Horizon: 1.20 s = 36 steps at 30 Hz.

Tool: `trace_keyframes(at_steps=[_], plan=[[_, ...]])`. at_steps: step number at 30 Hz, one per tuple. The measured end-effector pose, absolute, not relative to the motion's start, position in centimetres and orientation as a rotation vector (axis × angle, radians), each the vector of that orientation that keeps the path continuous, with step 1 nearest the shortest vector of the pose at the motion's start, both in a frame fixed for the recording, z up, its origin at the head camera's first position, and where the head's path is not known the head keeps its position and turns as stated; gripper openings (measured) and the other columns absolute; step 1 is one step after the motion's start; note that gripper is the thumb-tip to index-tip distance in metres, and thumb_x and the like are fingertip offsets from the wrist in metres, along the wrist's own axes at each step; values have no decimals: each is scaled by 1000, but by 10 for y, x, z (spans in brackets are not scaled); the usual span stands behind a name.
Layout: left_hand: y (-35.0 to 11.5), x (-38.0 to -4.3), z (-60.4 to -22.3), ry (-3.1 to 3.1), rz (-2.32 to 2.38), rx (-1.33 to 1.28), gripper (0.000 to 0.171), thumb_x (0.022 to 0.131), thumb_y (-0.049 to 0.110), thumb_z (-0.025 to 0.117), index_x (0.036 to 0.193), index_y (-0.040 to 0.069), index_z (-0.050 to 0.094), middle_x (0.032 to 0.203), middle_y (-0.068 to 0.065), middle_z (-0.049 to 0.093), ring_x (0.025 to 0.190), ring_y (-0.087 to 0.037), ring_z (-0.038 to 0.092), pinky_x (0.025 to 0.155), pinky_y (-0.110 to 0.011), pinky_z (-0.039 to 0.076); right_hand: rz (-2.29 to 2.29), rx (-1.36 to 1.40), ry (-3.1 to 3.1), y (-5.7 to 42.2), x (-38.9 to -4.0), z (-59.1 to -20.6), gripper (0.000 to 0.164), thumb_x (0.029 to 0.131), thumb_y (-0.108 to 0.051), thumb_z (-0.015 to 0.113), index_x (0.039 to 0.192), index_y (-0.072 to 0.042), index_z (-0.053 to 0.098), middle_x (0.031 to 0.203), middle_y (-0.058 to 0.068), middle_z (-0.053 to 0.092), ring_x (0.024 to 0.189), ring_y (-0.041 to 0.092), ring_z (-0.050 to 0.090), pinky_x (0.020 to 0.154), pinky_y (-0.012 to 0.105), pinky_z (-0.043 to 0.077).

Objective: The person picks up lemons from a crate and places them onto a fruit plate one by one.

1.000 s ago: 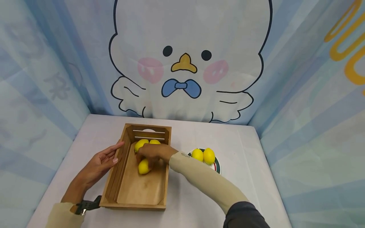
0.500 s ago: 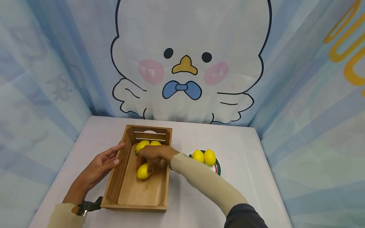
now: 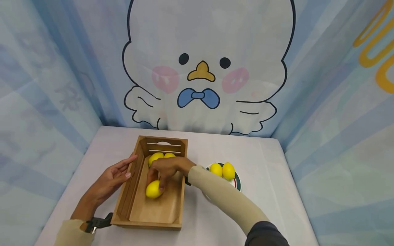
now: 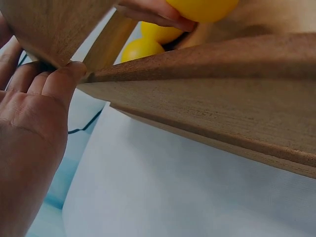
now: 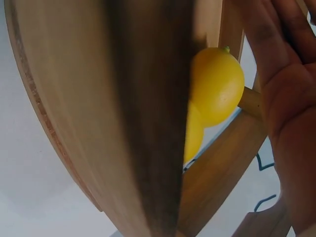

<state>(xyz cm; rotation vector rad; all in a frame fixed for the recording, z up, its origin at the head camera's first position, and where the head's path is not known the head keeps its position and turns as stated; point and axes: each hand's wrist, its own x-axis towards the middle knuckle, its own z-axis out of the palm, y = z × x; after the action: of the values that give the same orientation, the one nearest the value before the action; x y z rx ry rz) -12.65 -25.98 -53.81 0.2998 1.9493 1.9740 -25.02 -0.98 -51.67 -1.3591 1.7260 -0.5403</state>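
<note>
Lemon [image 3: 153, 191]: yellow, inside the wooden crate [image 3: 154, 212], around mid-length and toward its left wall. Gripped by the right hand [image 3: 166, 166], thumb on the near right side of the fruit, fingers bent down over it from above. Whether the fruit bears on the crate floor cannot be told. Left wrist view: fingertips seen against the fruit, partly cut off by the top edge.

Left hand [image 3: 112, 177]: outside the crate at its left wall, palm turned toward it, fingers extended, fingertips touching the upper edge. Strap with buckle [image 3: 99, 222] on that wrist, just beside the near left corner of the crate.

Far end of crate: a left far lemon [image 3: 156, 158] and a right far lemon [image 3: 169, 155], side by side, the second partly hidden by the right hand. End wall slatted.

Right of crate, apart from it: plate [image 3: 238, 184], white with dark green rim and red band. On it, a left plate lemon [image 3: 216, 169] and a right plate lemon [image 3: 228, 171], next to each other. Beige right sleeve [image 3: 226, 196] crosses in front and covers part of the plate.

Table [image 3: 261, 212]: white covering. Behind: backdrop [image 3: 203, 37] printed with a cartoon bird, blue bow tie, pink cheeks.
</note>
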Motion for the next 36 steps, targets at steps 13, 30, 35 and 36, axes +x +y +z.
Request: trace_keyframes(at_steps=[13,30,35,36], plan=[[-260,-126,-542,1946,1996,301,64,111,7,53,169,12,28,181,-12,-2,164,-7,11,112,-6,38,-603,-1320,1734,-7,-246,-512,45,81,-12,93,124,-17,80,116,-11,80,108,-2,69,107,35,58],[-263,-124,-538,1956,1993,287,63,111,8,53,169,14,30,181,-11,0,167,-26,0,112,-6,39,-669,-1368,1815,7,-231,-491,51,81,-10,93,130,-12,78,126,-8,79,117,-6,65,96,18,59],[-262,-125,-539,1945,1996,289,63,111,8,53,169,14,29,181,-11,-1,165,-11,7,112,-5,37,-734,-1345,1816,13,-225,-491,50,81,-8,93,129,-12,78,126,-7,78,118,-5,65,95,17,59],[-262,-125,-540,1943,1994,286,63,111,8,53,169,14,29,181,-11,-1,165,-10,7,111,-5,37,-745,-1345,1819,15,-224,-492,50,81,-8,93,129,-12,78,126,-7,78,118,-5,65,95,16,59]])
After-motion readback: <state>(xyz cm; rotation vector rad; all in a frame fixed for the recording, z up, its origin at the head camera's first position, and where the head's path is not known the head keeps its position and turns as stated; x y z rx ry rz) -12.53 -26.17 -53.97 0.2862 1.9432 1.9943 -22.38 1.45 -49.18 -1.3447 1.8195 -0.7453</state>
